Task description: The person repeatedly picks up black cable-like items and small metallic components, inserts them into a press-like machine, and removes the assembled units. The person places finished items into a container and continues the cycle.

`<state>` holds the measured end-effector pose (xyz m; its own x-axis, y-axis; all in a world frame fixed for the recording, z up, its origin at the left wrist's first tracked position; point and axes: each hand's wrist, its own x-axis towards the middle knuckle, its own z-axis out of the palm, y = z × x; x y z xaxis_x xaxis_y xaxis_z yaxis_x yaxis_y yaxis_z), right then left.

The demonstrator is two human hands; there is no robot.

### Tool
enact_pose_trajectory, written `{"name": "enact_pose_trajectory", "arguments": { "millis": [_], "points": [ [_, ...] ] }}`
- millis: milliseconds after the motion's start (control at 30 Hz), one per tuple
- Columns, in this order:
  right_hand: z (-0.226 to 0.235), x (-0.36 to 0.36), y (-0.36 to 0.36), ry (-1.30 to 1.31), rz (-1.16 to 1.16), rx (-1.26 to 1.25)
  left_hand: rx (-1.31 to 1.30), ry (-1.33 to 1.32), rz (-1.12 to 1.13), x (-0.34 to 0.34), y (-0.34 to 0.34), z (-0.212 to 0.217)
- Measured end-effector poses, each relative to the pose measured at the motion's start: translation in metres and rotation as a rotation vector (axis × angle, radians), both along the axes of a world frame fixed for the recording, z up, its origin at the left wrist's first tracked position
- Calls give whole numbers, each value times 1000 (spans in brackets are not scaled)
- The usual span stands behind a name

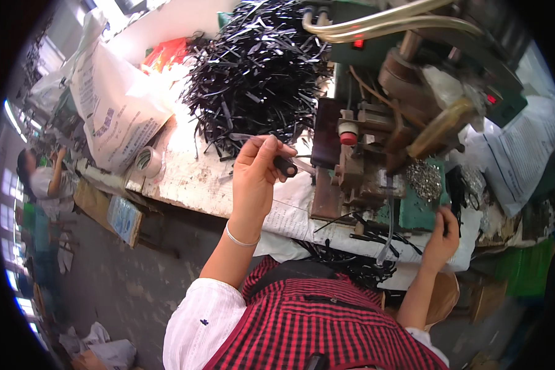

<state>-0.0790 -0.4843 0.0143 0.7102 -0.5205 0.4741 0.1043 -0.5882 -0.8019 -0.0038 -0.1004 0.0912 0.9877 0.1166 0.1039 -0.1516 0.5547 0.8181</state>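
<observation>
My left hand (256, 171) is closed in a pinch on a thin dark strip (304, 165), whose end reaches toward the metal press (364, 172). A black band or cover is wrapped around one of its fingers. Beyond this hand rises a big heap of glossy black strips (259, 74). At the near right corner of a green tray (416, 216), my right hand (441, 242) has its thumb and fingers drawn together; whatever is between them is too small to make out. Small shiny metal pieces (424, 180) lie piled in the tray.
The press carries a red button (348, 138) and hoses (401, 24). More black strips (351, 262) hang at the bench's front edge. A tape roll (148, 162) and white sack (114, 102) stand left, another sack (527, 148) right. A person (43, 182) sits far left.
</observation>
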Motion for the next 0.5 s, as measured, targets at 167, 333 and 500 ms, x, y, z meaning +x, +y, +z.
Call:
{"name": "enact_pose_trajectory", "arguments": {
  "millis": [167,333,500],
  "points": [
    [74,66,77,-191,329,-61,366,-147,204,18,-23,-14],
    [63,75,111,-301,303,48,288,-30,207,-4,-23,-62],
    [68,67,117,-342,247,81,405,-100,304,2,-28,-47]
  ]
}}
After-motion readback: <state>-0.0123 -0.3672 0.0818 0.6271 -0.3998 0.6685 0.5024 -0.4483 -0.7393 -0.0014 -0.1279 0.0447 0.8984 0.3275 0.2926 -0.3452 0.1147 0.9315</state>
